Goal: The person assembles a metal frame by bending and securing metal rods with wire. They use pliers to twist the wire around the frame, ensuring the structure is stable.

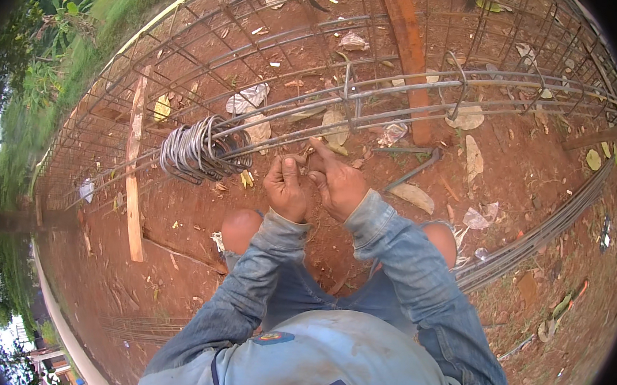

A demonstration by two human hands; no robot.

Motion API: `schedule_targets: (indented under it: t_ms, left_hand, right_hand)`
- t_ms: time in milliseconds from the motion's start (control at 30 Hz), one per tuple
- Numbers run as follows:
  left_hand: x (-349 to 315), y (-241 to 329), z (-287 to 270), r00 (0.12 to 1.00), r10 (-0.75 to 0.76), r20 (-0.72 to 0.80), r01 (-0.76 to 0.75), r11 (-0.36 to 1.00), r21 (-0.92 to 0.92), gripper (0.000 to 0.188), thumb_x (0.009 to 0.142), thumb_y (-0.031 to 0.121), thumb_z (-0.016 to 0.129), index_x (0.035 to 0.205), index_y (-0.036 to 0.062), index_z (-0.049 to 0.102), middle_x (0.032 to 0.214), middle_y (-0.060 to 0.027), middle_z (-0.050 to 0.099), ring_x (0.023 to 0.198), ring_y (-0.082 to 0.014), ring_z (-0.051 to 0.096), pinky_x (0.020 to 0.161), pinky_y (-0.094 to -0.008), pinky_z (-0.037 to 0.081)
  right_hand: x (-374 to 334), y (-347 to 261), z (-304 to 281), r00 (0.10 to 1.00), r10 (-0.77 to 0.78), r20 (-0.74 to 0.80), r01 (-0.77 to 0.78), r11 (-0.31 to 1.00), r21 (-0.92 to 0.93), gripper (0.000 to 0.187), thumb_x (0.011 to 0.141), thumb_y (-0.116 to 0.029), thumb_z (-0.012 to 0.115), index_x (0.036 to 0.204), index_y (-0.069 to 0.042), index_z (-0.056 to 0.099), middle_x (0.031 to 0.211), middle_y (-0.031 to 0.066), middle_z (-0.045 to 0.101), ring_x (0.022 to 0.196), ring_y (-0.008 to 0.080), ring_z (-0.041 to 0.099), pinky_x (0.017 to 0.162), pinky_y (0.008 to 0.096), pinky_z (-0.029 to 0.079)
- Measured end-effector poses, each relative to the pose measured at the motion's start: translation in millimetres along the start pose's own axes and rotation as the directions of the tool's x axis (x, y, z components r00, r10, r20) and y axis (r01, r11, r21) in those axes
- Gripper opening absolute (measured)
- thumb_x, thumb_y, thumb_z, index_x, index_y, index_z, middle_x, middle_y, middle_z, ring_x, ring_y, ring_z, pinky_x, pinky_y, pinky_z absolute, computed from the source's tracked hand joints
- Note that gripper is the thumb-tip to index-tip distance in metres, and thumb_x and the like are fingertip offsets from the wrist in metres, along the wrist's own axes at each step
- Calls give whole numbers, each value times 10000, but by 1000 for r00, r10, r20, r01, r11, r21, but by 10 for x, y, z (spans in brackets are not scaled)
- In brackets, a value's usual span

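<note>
Spreading across the head view, the reddish-brown ground (504, 184) is bare earth strewn with dry leaves (474, 161), pebbles and scraps of crumpled plastic (248, 99). The steel rods (387, 91) run across above it, just beyond the hands, and a bunch of bent wire stirrups (198, 150) encircles their left part. Close to the lower rod, the left hand (290, 191) and the right hand (338, 188) nearly meet. The left fingers curl in with the thumb against them; on the right, the forefinger points toward the rods and the others bend inward — whether either set pinches anything thin, I cannot tell.

Behind the rods stands a rusty bar cage (110, 113), curved by the lens. A pale wooden plank (133, 170) lies at the left, and a broader orange-brown board (406, 62) rises past the rods. An angled metal tool (414, 172) rests on the soil right of the hands — farther right, a bundle of thin bars (532, 238) slants away. Green grass (131, 1) and trees fill the upper left, outdoors in daylight.
</note>
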State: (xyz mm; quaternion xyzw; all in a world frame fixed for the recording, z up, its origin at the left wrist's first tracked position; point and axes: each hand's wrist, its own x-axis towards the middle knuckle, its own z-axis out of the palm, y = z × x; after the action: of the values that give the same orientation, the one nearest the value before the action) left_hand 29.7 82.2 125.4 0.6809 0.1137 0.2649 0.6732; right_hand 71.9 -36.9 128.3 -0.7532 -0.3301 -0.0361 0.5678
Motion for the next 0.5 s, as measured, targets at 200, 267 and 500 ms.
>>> schedule_targets:
  t_ms: [200,267,500]
  left_hand:
    - [121,54,9,984,-176,-20,159,928,-338,237,977,262,458,952,71,596,836,-18,591,753,-128,568,660,-268,462]
    - [109,23,-28,957,-281,69,275,813,-514,231,975,266,454,1001,79,585,959,-52,617,894,-181,596,772,-324,492]
    - [116,-104,-19,917,-302,259,398,701,-592,266,970,302,445,1078,94,572,1171,-85,599,1109,-255,544,950,-425,437]
  right_hand:
    - [52,11,-143,920,333,204,-391,801,453,189,838,-102,627,997,-3,601,816,143,656,719,258,644,634,351,496]
    - [43,-8,-134,960,258,106,-279,896,344,153,822,-94,642,943,-1,628,810,138,659,724,231,647,644,337,494]
    - [13,102,-47,933,359,32,-346,864,365,92,779,-74,667,848,-13,660,809,131,656,725,242,643,657,335,501]
